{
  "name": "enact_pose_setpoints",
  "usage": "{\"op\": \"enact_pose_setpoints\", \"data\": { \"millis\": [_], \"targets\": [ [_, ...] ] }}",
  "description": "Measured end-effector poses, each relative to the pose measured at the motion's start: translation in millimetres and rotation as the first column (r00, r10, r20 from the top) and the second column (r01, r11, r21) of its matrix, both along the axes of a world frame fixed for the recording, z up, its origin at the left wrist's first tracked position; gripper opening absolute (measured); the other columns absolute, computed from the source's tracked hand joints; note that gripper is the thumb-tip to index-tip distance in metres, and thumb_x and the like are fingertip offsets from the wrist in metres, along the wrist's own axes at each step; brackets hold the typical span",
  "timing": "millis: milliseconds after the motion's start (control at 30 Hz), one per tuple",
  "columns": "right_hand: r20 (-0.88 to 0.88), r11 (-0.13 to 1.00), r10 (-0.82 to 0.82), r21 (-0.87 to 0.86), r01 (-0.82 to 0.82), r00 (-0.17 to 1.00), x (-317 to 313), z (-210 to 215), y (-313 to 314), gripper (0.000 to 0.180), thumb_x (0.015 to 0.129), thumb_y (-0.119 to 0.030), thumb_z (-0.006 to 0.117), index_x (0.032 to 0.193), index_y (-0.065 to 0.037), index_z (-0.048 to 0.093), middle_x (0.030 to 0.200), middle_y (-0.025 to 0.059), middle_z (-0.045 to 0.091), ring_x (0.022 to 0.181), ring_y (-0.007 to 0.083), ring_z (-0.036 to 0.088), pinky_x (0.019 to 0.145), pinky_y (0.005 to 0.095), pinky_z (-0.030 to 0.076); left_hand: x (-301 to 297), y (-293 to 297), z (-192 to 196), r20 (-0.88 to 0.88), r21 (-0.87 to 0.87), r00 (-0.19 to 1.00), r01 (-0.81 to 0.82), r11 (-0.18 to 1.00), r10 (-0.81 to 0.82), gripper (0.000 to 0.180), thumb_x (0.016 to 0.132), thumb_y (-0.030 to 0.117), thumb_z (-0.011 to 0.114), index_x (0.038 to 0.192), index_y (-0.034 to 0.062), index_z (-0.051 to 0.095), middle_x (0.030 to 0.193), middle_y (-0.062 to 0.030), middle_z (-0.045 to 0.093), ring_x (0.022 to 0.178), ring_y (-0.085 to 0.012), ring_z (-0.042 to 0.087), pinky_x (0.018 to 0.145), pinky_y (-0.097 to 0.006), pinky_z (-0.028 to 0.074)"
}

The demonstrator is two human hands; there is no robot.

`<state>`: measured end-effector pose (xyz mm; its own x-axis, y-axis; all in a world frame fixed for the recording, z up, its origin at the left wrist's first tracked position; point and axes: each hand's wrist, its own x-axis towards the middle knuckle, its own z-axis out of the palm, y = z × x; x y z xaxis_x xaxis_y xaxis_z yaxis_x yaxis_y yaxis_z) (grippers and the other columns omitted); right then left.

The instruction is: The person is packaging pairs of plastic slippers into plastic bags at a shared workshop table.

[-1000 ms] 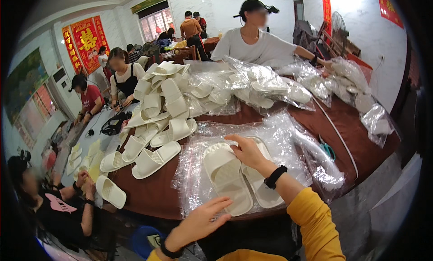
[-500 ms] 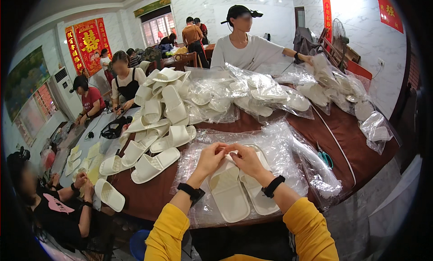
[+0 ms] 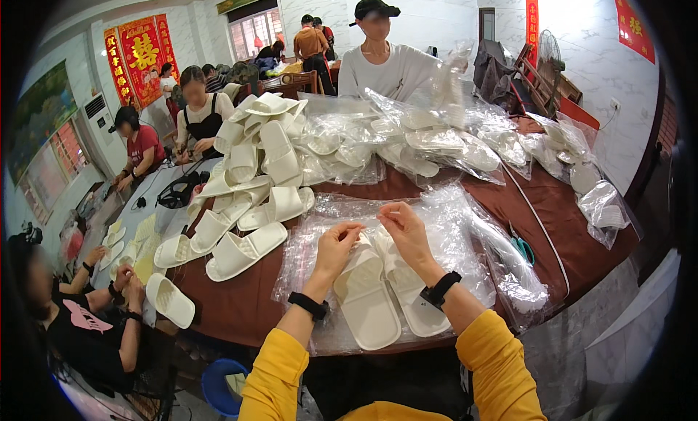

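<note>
A pair of cream slippers lies side by side in front of me, the left slipper [image 3: 369,315] and the right slipper [image 3: 423,313] with toes pointing toward the far side. Beneath them are clear plastic bags [image 3: 294,279]. Over the left slipper's strap hovers my left hand [image 3: 337,248], its fingertips pinched together. My right hand [image 3: 407,235] is above the right slipper's strap, also in a pinch. A small gap separates the two hands. Whatever the fingertips hold, if anything, is too fine to make out.
Loose slippers [image 3: 247,252] form a pile at left. Bagged slippers [image 3: 436,141] line the far side. Teal-handled scissors [image 3: 522,249] and a white cord [image 3: 542,221] lie at right. A blue bin [image 3: 218,392] stands lower left. Other people sit around the tables.
My hands have moved apart from touching above the slippers and risen slightly. The person opposite has turned forward and drawn an arm back from the bags at right.
</note>
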<state>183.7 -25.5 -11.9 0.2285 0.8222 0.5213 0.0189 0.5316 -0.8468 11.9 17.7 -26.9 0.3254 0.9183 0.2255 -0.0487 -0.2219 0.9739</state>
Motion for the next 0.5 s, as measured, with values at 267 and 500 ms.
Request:
{"op": "enact_pose_setpoints", "data": {
  "millis": [267, 500],
  "targets": [
    [0.189, 0.992, -0.119, -0.008, 0.123, 0.975, -2.2, 3.1, -4.7, 0.01, 0.089, 0.0, 0.065, 0.098, 0.0, 0.067, 0.091, 0.0035, 0.067, 0.085, 0.0091, 0.063, 0.075, 0.0234, 0.051, -2.8, -0.4, -2.1, -0.031, 0.024, 0.999, -0.019, 1.0, 0.02, 0.015, 0.094, 0.01, 0.06, 0.103, 0.0046, 0.071, 0.086, 0.0016, 0.068, 0.076, -0.0032, 0.056, 0.064, -0.019, 0.044],
    [0.091, 0.993, -0.064, -0.098, 0.073, 0.994, 0.0, -3.7, -0.8, 0.012, 0.089, -0.002, 0.065, 0.101, 0.001, 0.069, 0.091, 0.003, 0.069, 0.083, 0.0095, 0.064, 0.076, 0.023, 0.052, -3.0, 0.3, -2.5, -0.039, 0.041, 0.999, 0.014, 0.999, -0.012, 0.015, 0.094, 0.01, 0.06, 0.101, 0.0028, 0.071, 0.089, -0.0001, 0.07, 0.079, -0.0048, 0.059, 0.074, -0.021, 0.049]
  ]
}}
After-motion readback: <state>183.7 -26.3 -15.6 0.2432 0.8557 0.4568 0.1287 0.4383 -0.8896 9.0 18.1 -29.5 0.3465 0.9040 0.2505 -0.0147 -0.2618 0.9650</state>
